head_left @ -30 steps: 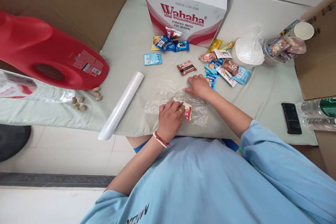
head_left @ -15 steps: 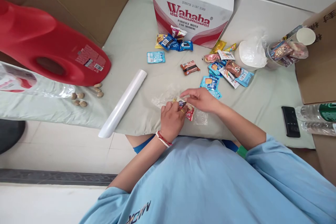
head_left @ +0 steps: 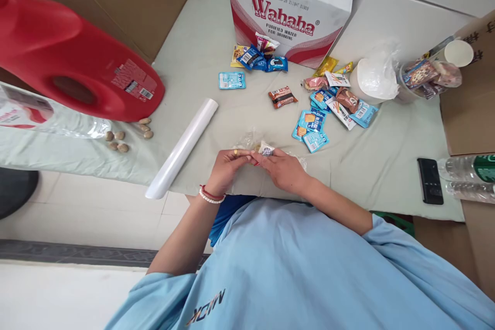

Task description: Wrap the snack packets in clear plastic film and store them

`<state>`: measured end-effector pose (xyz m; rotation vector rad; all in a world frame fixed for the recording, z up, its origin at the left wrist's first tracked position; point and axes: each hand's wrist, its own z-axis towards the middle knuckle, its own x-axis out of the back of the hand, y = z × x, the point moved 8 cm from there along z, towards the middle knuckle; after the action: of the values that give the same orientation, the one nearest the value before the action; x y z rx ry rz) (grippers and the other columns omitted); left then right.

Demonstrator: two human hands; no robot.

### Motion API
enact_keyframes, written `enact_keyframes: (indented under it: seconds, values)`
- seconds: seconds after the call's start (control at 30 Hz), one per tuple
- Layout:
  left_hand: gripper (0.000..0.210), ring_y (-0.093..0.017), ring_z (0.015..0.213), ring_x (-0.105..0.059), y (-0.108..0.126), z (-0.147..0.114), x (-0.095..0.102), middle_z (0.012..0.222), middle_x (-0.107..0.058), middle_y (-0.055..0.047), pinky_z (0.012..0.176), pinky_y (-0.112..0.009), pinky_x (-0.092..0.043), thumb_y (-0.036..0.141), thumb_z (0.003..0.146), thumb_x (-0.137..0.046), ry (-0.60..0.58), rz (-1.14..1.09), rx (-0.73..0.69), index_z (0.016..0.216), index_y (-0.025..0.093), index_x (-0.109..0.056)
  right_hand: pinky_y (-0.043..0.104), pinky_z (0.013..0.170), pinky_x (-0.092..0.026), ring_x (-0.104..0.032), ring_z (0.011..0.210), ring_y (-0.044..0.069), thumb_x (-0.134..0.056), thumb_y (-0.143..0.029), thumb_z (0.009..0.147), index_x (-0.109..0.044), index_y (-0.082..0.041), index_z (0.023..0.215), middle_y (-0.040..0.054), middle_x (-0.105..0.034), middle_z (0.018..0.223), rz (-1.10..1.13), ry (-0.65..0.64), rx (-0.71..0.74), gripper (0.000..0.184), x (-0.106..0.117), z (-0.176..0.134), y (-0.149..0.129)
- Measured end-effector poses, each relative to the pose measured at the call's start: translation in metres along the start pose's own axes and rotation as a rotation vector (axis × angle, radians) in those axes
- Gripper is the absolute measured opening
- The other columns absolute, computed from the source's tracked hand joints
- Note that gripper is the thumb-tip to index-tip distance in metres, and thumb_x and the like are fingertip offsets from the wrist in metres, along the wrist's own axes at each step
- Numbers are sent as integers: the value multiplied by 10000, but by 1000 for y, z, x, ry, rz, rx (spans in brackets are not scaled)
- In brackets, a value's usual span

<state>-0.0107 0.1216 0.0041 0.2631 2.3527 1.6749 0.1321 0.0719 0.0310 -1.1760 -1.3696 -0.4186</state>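
- Pale green cloth (head_left: pixel 247 108) covers the table; its front edge is just below the hands, and cloth stretches wide toward the black phone (head_left: pixel 430 181) at the right.
- Left hand (head_left: pixel 229 169) and right hand (head_left: pixel 285 169) pinch a little snack packet (head_left: pixel 266 149) between their fingertips, mid-frame.
- Clear wrap (head_left: pixel 247 141) pokes out behind.
- Half a second ago, the left hand lay over the packet.

An indoor room with household goods about; whether home or office could not be told.
A pale cloth (head_left: pixel 371 170) covered the table above a tiled floor (head_left: pixel 127 201), and a red plastic jug (head_left: pixel 131 100), a purified-water carton (head_left: pixel 286 13), wrapped snacks (head_left: pixel 312 119) and a phone (head_left: pixel 430 180) shared its top.
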Motion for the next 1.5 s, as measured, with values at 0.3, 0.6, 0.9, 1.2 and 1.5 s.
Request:
enact_keyframes:
  seconds: [0.3,0.6,0.9,1.2,1.5]
  values:
    - [499,-160,675,-610,28,21,12,742,-693,15,652,-282,-450,527,748,-803,371,306,-48,1094,195,-667,356,908,-512,-513,1136,277,-412,-131,1054,-486,-188,1585,125,-725,1099,-133,-27,78,539,-9,-7,-16]
    - [255,-156,625,-576,-9,-34,56,685,-671,9,604,-272,-445,447,748,-744,492,403,39,829,207,-716,336,731,-425,-524,1112,266,-428,-158,1078,-597,-316,1508,74,-714,1106,-67,-24,70,488,-4,3,-4]
    - [518,-261,1278,-601,20,-32,73,1331,-668,-127,1148,-430,-448,546,1028,-492,742,609,-331,1384,186,-601,339,680,-340,-507,1098,255,-400,-193,1099,-653,-342,1443,70,-690,1104,-65,-84,104,453,-2,4,-4]
    - [950,-329,1410,-547,47,43,16,1487,-596,-142,1207,-521,-395,377,787,-779,-29,773,-306,1626,244,-352,330,757,-401,-515,1130,261,-421,-163,1071,-650,-309,1451,81,-697,1116,-97,-88,110,467,-3,2,-9]
    - [126,-212,695,-623,14,29,26,706,-687,8,684,-304,-466,346,700,-703,-126,829,18,766,239,-715,310,702,-431,-539,1111,264,-439,-184,1077,-628,-260,1425,94,-713,1154,5,4,96,404,4,1,-2]
